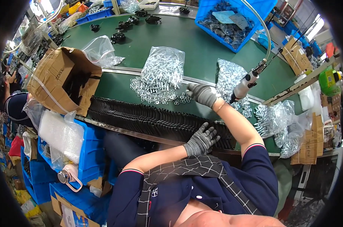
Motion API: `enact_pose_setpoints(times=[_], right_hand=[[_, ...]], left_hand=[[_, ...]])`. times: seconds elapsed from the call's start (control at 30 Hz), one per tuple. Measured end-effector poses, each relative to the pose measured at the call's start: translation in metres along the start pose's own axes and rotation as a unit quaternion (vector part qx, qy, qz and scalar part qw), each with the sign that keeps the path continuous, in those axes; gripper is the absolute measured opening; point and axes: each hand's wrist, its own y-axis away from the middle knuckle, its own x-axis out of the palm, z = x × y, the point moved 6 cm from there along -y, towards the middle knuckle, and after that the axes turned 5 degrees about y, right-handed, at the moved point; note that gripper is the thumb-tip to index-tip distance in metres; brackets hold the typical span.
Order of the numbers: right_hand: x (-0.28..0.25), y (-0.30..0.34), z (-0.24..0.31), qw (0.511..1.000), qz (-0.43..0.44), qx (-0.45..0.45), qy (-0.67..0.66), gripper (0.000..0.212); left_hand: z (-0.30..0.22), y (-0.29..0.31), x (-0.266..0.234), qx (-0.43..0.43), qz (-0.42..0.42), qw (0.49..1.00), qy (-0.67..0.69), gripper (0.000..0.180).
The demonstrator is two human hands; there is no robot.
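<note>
My left hand [201,140], in a grey knit glove, lies with fingers apart on a long row of black metal parts [141,117] stacked side by side along the bench's near edge. Farther off, my right hand [203,94], gloved alike, has its fingers bent together beside loose metal washers [156,96]; whatever they pinch, if anything, is too small to make out. Behind the washers, shiny bolts spill from a clear plastic bag [164,62]. A second bag of small metal parts [230,75] lies just beyond my right hand. An air screwdriver [245,86] hangs to its right.
An open cardboard box [61,81] stands tilted at the left end of the row. A blue bin [232,26] of clear-wrapped parts is at the back. More bagged bolts [271,119] lie right, near a slanted metal bar [302,81]. Blue crates [92,151] stand at left.
</note>
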Motion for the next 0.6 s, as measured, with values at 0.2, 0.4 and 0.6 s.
enact_pose_setpoints(times=[0.2,0.4,0.6], right_hand=[[0.038,0.018,-0.034,0.997,-0.019,-0.059,0.054,0.023],[0.035,0.021,-0.019,0.959,0.012,-0.129,0.254,0.023],[0.053,0.0,-0.06,0.972,0.092,-0.041,0.211,0.017]], left_hand=[[-0.001,-0.004,0.002,-0.013,0.039,0.999,0.008,0.061],[-0.001,-0.008,0.009,-0.005,0.006,1.0,0.014,0.057],[0.002,-0.033,0.014,-0.015,0.026,1.0,-0.001,0.057]])
